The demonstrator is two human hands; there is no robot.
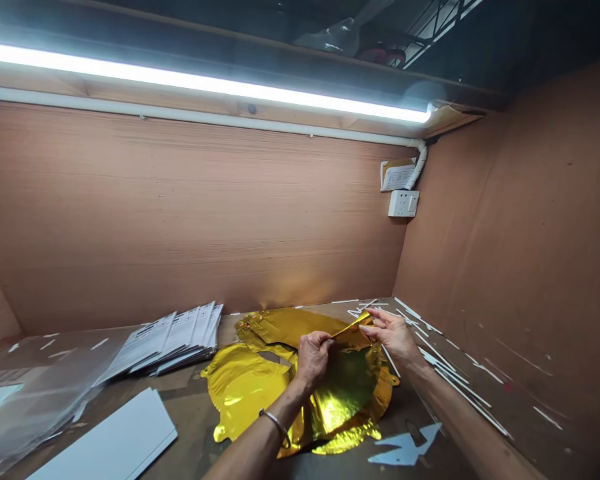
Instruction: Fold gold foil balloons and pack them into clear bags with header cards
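Note:
A shiny gold foil balloon (250,390), flat and uninflated, lies on the worktop in overlapping folds. My left hand (314,357) is closed on a pinched edge of the foil near its middle. With thumb and fingers, my right hand (393,333) grips the same edge farther right, so a narrow folded strip of foil stretches between the two hands. The lower part of the foil hangs down from the strip and rests on the surface. A metal bangle (276,427) circles my left wrist.
Printed sheets in clear sleeves (175,337) lie fanned at the left, near blank white cards (110,440) and clear plastic bags (40,400). Thin white strips (460,383) are scattered along the right wall. A pale cut-out scrap (405,448) lies at the front. A socket (403,203) is on the back wall.

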